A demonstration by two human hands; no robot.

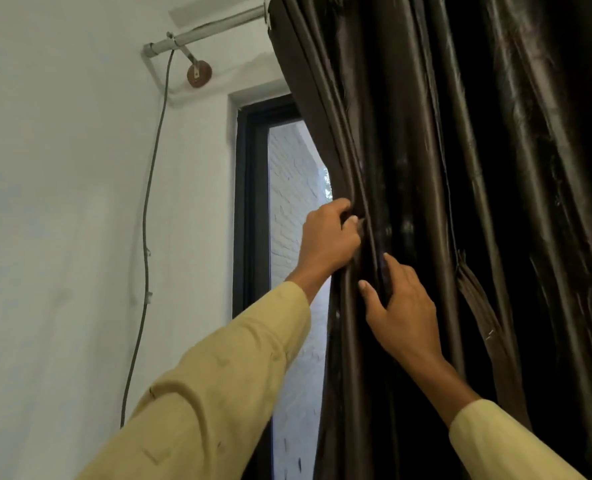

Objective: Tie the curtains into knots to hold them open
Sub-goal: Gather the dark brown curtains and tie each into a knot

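Observation:
A dark brown satin curtain (460, 168) hangs in deep folds from a metal rod (204, 31) and fills the right half of the view. My left hand (329, 237) grips the curtain's left edge, fingers curled round a bunch of folds. Just below and to the right, my right hand (398, 306) pinches a fold between thumb and fingers. Both arms wear pale yellow sleeves. The curtain's lower end is out of view.
Left of the curtain a strip of window (287, 202) with a black frame shows a white brick wall outside. A grey cable (147, 220) hangs down the white wall from the rod's end, beside a round brown bracket (199, 74).

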